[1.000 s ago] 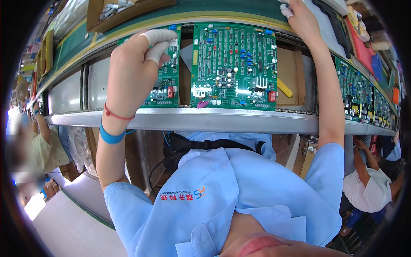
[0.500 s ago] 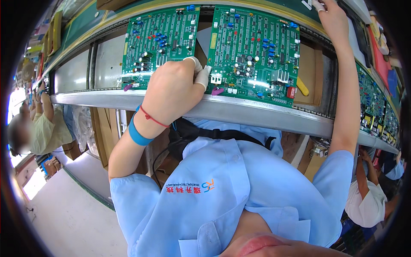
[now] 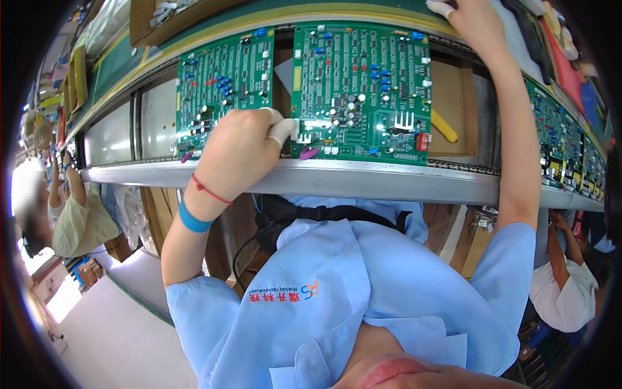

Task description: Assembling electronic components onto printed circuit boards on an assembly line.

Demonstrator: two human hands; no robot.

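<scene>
A large green circuit board [image 3: 361, 84] lies on the rail line in front of me, crowded with blue, white, black and red parts. Another green circuit board [image 3: 227, 91] is to its left, its lower right portion covered by my left hand [image 3: 240, 146]. With white finger covers on, the thumb and forefinger of that hand pinch a small white part [image 3: 295, 129] at the right board's lower left edge, beside white pins and a purple piece [image 3: 310, 153]. Far off at the upper right, my right hand [image 3: 476, 23] has bent, closed fingers; its fingertips meet the picture's edge and what they hold is hidden.
A metal rail [image 3: 363, 175] runs along the near side. Below the line, a yellow-handled tool [image 3: 444, 126] lies by a cardboard box [image 3: 463, 97]. More boards [image 3: 564, 142] stand at right. An open carton [image 3: 146, 26] is at far left. Co-workers are on both sides.
Both boards have shifted left and slightly lower in view. My left hand has moved left and down with them, still pinching at the right board's edge. My right hand appears further left.
</scene>
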